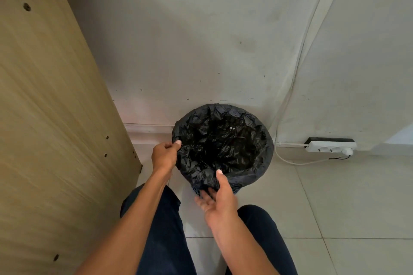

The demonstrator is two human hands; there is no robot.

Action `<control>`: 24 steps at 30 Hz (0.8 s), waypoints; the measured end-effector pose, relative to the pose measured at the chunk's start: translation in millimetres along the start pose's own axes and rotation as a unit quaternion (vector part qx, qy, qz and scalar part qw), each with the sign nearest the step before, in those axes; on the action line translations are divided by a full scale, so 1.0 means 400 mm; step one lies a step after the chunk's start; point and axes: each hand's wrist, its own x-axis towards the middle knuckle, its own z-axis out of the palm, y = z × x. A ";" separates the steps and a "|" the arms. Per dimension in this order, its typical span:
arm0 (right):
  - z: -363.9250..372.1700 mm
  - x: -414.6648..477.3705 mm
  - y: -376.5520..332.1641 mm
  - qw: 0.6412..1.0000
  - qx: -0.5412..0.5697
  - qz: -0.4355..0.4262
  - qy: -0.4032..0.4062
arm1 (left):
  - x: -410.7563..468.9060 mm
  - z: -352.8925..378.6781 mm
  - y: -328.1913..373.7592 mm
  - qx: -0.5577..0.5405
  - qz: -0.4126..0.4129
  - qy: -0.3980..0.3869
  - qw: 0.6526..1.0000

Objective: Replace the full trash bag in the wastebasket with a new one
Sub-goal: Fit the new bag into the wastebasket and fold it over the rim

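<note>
Wastebasket [236,189] with trash bag [223,140] stands on tiled floor [335,196].

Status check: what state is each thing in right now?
trash bag: opened inside, edge folded over rim
wastebasket: upright on floor
left hand: pinches bag's left edge
right hand: fingers spread, thumb on bag's near edge
power strip: one plug in

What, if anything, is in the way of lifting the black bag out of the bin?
Nothing visible. The left grip pinches the trash bag at its left rim, the right grip touches its near rim, and the space above the wastebasket is open.
</note>
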 end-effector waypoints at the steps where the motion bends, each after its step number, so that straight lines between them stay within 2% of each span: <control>1: -0.004 0.010 0.001 1.000 0.015 -0.008 0.004 | -0.001 0.001 -0.003 -0.004 -0.003 -0.002 1.000; 5: -0.033 0.042 0.016 0.997 0.015 -0.066 0.027 | -0.007 0.004 -0.011 -0.030 -0.007 -0.010 0.999; 8: -0.055 0.057 0.028 0.994 0.040 -0.100 0.010 | -0.026 0.005 -0.015 -0.061 -0.010 -0.024 0.998; 14: -0.071 0.054 0.037 0.978 0.177 -0.110 -0.030 | -0.182 0.012 -0.049 -0.226 -0.039 0.011 0.973; 16: -0.071 0.054 0.039 0.974 0.197 -0.111 -0.028 | -0.264 0.027 -0.076 -0.264 -0.072 -0.022 0.961; 19: -0.075 0.062 0.049 0.980 0.141 -0.140 -0.026 | -0.340 0.062 -0.118 -0.241 -0.120 -0.112 0.957; 24: -0.099 0.062 0.038 0.986 0.062 -0.156 -0.023 | -0.358 0.087 -0.158 -0.228 -0.110 -0.122 0.960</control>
